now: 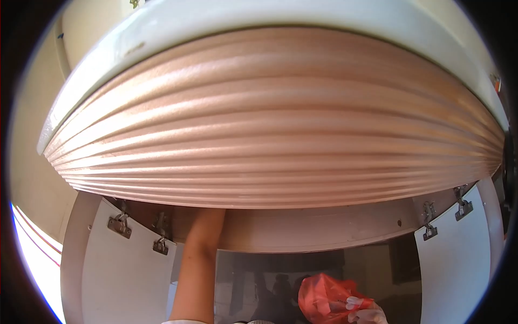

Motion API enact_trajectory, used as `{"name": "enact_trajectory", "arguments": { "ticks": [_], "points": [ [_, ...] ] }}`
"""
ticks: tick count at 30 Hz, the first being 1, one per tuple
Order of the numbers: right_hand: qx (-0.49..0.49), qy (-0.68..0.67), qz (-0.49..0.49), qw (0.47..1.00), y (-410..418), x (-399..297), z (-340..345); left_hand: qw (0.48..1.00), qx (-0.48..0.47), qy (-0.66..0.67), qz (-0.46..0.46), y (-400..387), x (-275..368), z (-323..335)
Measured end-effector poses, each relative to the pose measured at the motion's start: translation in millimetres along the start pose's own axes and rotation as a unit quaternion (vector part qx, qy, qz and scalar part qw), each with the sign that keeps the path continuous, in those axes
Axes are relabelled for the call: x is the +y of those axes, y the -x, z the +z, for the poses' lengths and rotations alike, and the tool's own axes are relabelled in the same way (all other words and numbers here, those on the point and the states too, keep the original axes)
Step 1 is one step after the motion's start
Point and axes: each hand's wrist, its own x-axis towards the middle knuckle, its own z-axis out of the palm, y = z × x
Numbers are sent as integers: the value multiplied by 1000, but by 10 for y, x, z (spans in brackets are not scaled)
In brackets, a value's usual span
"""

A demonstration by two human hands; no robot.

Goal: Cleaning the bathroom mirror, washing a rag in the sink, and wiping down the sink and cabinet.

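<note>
My left forearm (198, 267) reaches into an open cabinet, below a ribbed copper-coloured front panel (275, 133). The left hand is hidden behind that panel, so whatever it touches does not show. Low and to the right, my right hand (370, 312), in a whitish, thin-looking glove, grips a crumpled red plastic bag (323, 297). The bag hangs over the dark glossy floor (251, 283), outside the cabinet. Part of the cabinet's pale bottom board (307, 231) shows beneath the panel.
White-faced cabinet doors, left (125, 267) and right (453, 251), stand open on either side. Metal hinges (120, 227) jut from their inner faces. Above the ribbed panel runs a glossy white countertop edge (283, 14). A beige wall (36, 162) rises at the left.
</note>
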Motion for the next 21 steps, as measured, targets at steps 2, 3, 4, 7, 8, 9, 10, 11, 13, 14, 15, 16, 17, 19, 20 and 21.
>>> {"name": "enact_trajectory", "arguments": {
  "ticks": [2,3,4,7,8,9,10,11,13,14,15,16,17,19,20,21],
  "points": [
    [0,-26,5,1000,25,-47,89,1000,4,9,17,-35,54,3],
    [-1,-28,3,1000,25,-58,112,1000,7,14,25,-63,84,4],
    [-8,-32,-6,999,25,-65,134,999,10,18,34,-90,112,0],
    [-19,-35,-14,999,31,-87,148,998,21,27,56,-166,162,-34],
    [-21,-32,-11,999,31,-89,151,997,25,29,62,-185,165,-54],
    [-23,-32,-11,999,46,-91,147,997,28,32,68,-193,176,-80],
    [-20,-11,-6,1000,54,-89,132,996,32,34,73,-196,182,-111],
    [-18,10,-1,1000,61,-85,116,996,35,36,77,-197,184,-146],
    [-30,10,-3,999,59,-49,60,995,43,38,86,-195,178,-223],
    [-40,8,-6,999,58,-46,46,994,47,39,90,-194,173,-261],
    [-43,10,-5,999,72,-64,70,993,51,40,94,-194,172,-299],
    [-27,3,-5,1000,91,-79,112,993,54,41,98,-189,168,-333],
    [-11,-5,-5,1000,103,-89,131,992,56,42,103,-182,167,-364],
    [-29,-11,-4,1000,84,-40,38,991,59,44,113,-169,191,-414],
    [-44,-18,-4,999,76,-21,-2,990,60,45,118,-154,198,-439],
    [-48,-22,3,999,79,-49,58,990,57,44,123,-121,181,-473]
  ]
}}
